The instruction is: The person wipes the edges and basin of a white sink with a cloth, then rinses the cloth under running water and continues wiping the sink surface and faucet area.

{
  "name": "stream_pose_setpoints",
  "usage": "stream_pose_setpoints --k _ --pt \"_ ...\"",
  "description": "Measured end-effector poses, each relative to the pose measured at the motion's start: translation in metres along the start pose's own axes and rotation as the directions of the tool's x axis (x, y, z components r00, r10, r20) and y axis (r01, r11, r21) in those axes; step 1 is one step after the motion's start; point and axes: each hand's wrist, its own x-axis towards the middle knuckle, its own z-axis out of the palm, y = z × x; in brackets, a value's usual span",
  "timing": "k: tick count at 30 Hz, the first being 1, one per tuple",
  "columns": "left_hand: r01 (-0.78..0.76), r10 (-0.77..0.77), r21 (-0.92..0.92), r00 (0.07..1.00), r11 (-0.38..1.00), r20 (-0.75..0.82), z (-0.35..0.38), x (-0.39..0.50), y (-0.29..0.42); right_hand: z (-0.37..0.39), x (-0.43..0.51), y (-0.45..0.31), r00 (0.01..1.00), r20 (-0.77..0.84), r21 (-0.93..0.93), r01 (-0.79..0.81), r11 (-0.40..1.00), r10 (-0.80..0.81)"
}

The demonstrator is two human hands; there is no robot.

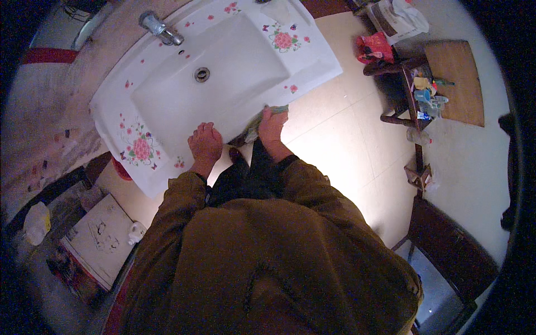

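A white ceramic washbasin (pixel 310 78) with pink flower decals lies before me. My left hand (pixel 205 142) rests on its front rim, fingers bunched together; whether anything is under them I cannot tell. At the same rim, farther right, my right hand (pixel 272 130) is closed on a greenish pad (pixel 279 109) that shows past the thumb and fingers. A dim greyish patch below the rim beside this hand is too dark to name. A chrome faucet (pixel 161 28) stands at the basin's back, and the drain (pixel 202 74) is uncovered with no water visible around it.
A dark wooden chair (pixel 452 238) stands at lower right. Bottles and a blue cup (pixel 422 96) sit near a wooden board (pixel 456 83) on the right. A red bag (pixel 376 48) lies at upper right. Lower left holds a white flat box (pixel 100 240) and a white jug (pixel 136 233).
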Motion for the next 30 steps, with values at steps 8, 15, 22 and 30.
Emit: stream_pose_setpoints --k 8,15,22,30 --pt "0.009 -0.009 -0.018 0.999 1.0 0.042 0.003 0.0 -0.003 -0.038 0.088 0.023 0.962 -0.186 0.071 0.218 0.973 -0.202" --pt "0.003 0.0 -0.068 0.999 0.998 0.047 0.008 0.001 -0.007 -0.106 0.2 0.012 0.945 -0.316 -0.168 -0.14 0.976 0.081" --pt "0.021 -0.021 -0.001 0.993 1.0 0.113 0.004 -0.001 -0.003 -0.085 0.184 -0.004 0.869 -0.473 -0.052 -0.191 0.98 0.145" --pt "-0.068 0.068 -0.003 0.997 0.998 -0.026 0.007 -0.002 -0.006 -0.021 0.046 -0.017 0.991 -0.109 -0.331 0.04 0.943 -0.08"
